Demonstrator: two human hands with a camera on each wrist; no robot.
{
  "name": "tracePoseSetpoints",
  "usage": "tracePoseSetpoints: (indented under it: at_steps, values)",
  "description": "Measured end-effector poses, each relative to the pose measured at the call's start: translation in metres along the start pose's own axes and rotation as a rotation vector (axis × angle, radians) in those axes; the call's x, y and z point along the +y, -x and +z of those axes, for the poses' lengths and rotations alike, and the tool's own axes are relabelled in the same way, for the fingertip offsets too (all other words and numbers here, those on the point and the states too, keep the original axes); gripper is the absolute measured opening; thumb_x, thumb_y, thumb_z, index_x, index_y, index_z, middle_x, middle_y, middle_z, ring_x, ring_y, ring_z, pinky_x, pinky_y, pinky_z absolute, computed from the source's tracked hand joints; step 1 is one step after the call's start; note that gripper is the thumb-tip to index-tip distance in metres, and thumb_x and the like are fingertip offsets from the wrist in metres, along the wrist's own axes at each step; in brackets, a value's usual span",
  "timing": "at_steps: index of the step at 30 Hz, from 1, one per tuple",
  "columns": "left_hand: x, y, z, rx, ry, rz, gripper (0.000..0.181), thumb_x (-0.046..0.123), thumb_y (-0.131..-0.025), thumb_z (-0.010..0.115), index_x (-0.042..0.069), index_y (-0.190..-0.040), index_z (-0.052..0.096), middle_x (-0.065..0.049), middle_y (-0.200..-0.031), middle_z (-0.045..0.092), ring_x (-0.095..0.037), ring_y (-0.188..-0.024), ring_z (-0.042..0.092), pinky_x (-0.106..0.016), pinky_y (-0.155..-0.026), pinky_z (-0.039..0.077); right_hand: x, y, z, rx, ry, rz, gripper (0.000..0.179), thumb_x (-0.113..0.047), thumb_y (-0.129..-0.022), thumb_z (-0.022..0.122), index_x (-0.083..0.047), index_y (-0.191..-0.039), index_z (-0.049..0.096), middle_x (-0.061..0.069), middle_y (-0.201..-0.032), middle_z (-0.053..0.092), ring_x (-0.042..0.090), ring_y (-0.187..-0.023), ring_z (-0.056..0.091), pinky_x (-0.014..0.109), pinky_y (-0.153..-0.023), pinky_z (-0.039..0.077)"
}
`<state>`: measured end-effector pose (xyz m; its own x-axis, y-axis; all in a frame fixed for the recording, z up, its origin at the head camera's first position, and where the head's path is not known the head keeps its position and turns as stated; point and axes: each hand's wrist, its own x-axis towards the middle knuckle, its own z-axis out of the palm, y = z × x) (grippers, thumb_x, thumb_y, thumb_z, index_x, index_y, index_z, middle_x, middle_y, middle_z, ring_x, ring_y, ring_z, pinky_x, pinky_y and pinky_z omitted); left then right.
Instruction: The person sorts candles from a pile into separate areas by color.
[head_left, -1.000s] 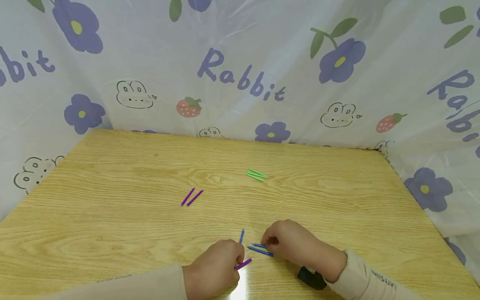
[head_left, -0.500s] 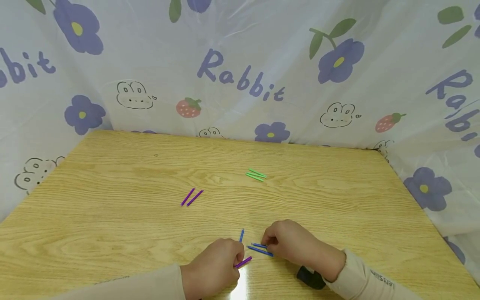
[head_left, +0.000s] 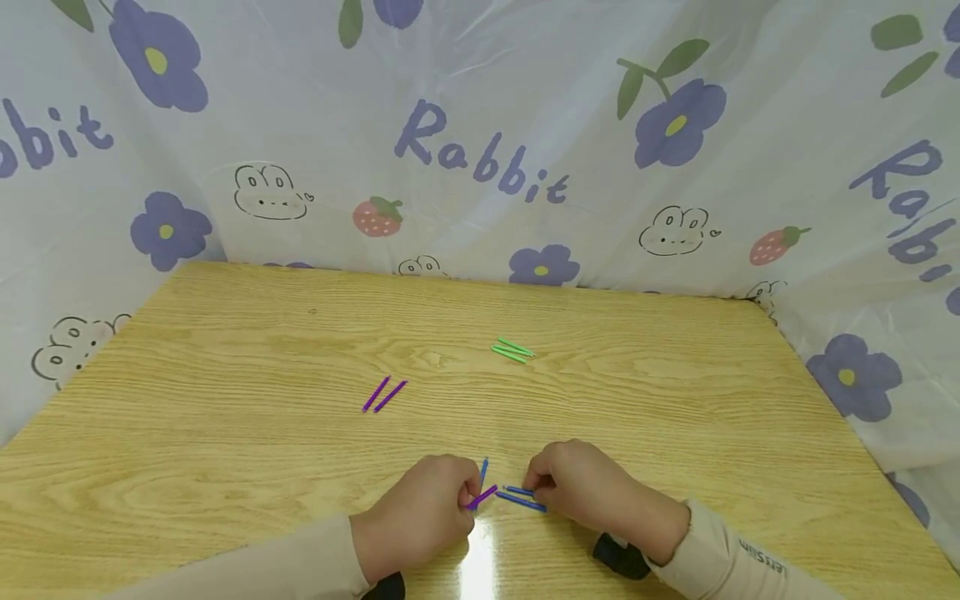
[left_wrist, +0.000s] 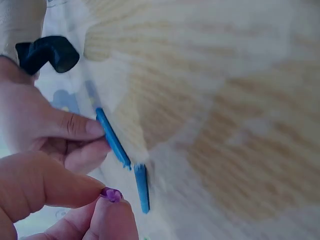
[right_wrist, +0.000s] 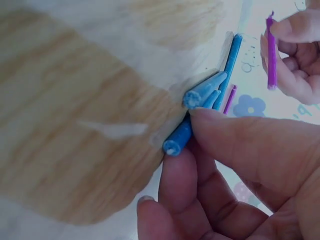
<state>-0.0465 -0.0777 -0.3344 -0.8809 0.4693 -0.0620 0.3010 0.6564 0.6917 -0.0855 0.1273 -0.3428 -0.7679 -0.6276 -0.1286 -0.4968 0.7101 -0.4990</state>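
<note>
My left hand (head_left: 420, 512) pinches a thin purple candle (right_wrist: 271, 55) between thumb and fingers. Its end overlaps the blue candles in the head view. My right hand (head_left: 585, 483) holds a blue candle (right_wrist: 178, 136) between thumb and fingers, low over the wooden table (head_left: 637, 375). Alongside it lies a second blue candle (head_left: 522, 502). A third blue candle (head_left: 484, 469) lies just beyond my left fingers, partly hidden by them. The left wrist view shows the purple candle end-on at the fingertips, with a blue candle (left_wrist: 142, 188) close by.
Two purple candles (head_left: 390, 396) lie farther back on the left. Several green candles (head_left: 513, 350) lie together near the table's middle. A white curtain (head_left: 480, 83) printed with flowers and rabbits hangs behind and beside the table. A black wrist strap (head_left: 621, 557) is under my right wrist.
My left hand has moved forward with the purple candle, bringing it close to the blue ones. The right hand has stayed in place on its blue candle.
</note>
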Motion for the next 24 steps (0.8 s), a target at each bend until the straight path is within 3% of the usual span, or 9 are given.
tracePoseSetpoints:
  at_steps: [8,13,24]
  values:
    - [-0.003,-0.004,-0.008,0.039,0.001,-0.034,0.017,-0.007,-0.066,0.059,0.008,-0.073,0.055,0.004,-0.065,0.046,-0.009,-0.059,0.042,-0.022,-0.052,0.037,-0.001,0.001,0.000,0.016,0.055,-0.021,0.012,-0.002,-0.074,0.066,-0.013,-0.076,0.069,-0.008,-0.074,0.063,-0.001,-0.064,0.049,0.018,-0.056,0.042]
    - [-0.004,-0.007,-0.015,0.046,0.033,-0.099,0.016,-0.007,-0.068,0.059,0.006,-0.077,0.057,0.001,-0.067,0.048,-0.012,-0.061,0.044,-0.022,-0.051,0.038,0.000,0.002,0.000,0.027,0.070,-0.037,0.012,-0.002,-0.074,0.066,-0.014,-0.077,0.069,-0.006,-0.074,0.064,0.000,-0.067,0.052,0.018,-0.058,0.043]
    - [-0.013,-0.012,-0.031,0.176,0.057,-0.206,0.018,-0.008,-0.065,0.060,0.007,-0.076,0.058,0.002,-0.068,0.051,-0.011,-0.064,0.045,-0.024,-0.057,0.040,0.001,0.002,0.000,0.033,0.102,-0.056,0.013,-0.002,-0.075,0.065,-0.014,-0.079,0.069,-0.006,-0.079,0.065,0.002,-0.072,0.055,0.019,-0.061,0.044]
